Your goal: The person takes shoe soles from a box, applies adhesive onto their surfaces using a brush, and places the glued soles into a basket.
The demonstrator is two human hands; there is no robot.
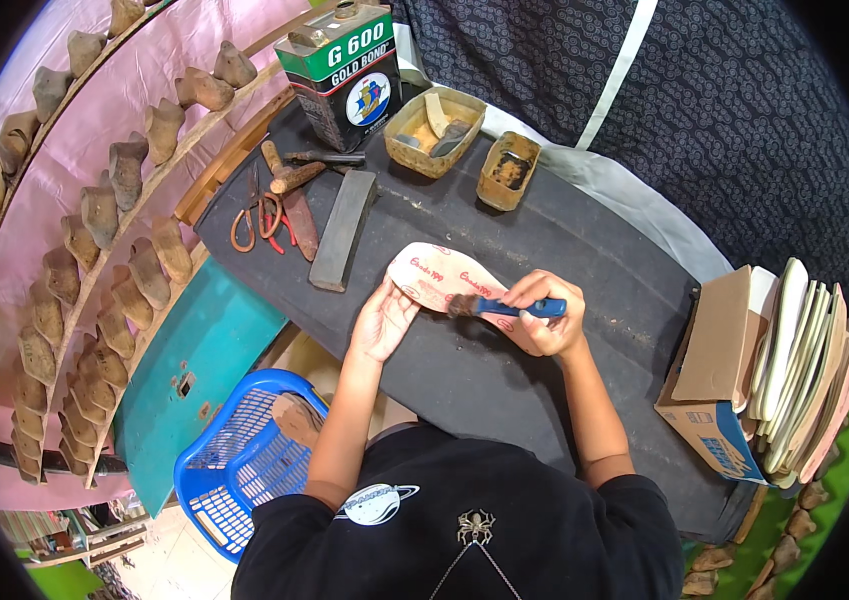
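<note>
A pale insole-shaped sheet [450, 272] with red print lies slanted over the dark work table. My left hand [385, 318] is closed on its near left edge, the thumb on top and the other fingers partly hidden. With my right hand [555, 318] I grip a paintbrush by its blue handle [493, 305], held low over the sheet. The brush's dark bristles [462, 305] meet the sheet's near edge around its middle. The sheet's right end runs under my right hand, so whether those fingers touch it I cannot tell.
On the dark table [425, 370] stand a green-and-black metal can [345, 85], two crusted tubs [435, 130], a grey block [343, 230], a hammer [295, 178] and scissors [270, 215]. A carton [710, 370] of sole-shaped sheets is at right. A blue basket [245, 440] and racked shoe lasts [100, 215] are left.
</note>
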